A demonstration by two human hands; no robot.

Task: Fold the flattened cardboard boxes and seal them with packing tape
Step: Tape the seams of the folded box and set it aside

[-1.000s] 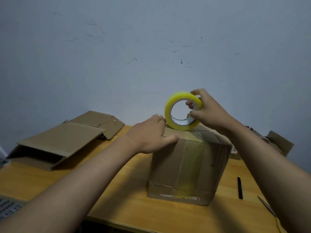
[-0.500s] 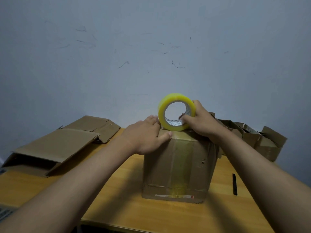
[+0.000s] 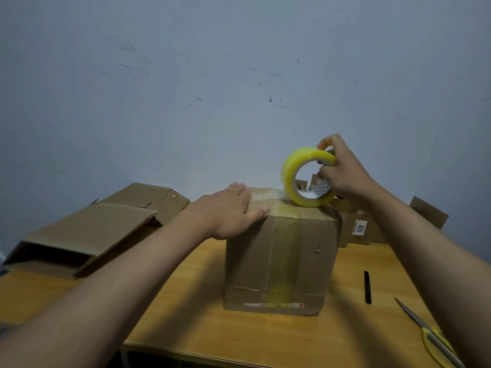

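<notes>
Cardboard box (image 3: pixel 280 256) stands upright in the middle of the wooden table (image 3: pixel 265 338), near the front edge, with a strip of clear tape already running down its front face and over the top seam. Left hand (image 3: pixel 229 213) lies flat on the box's top left corner, fingers straight and pressing down, thumb hooked over the front edge. Right hand (image 3: pixel 341 172) has the yellow tape roll (image 3: pixel 308 177) on its edge on the top right of the box, fingers curled through the core and thumb over the outer rim, so it's got a solid grip on it.

Off to the left there's a pile of flat boxes (image 3: pixel 87 229) lying on the table. Behind the right arm sit a few more boxes (image 3: pixel 361 227), one with a white label. Scissors (image 3: pixel 430 338) with yellow handles lie at the front right, and a thin black strip (image 3: pixel 367 286) lies between them and the box, can't tell what it is.
</notes>
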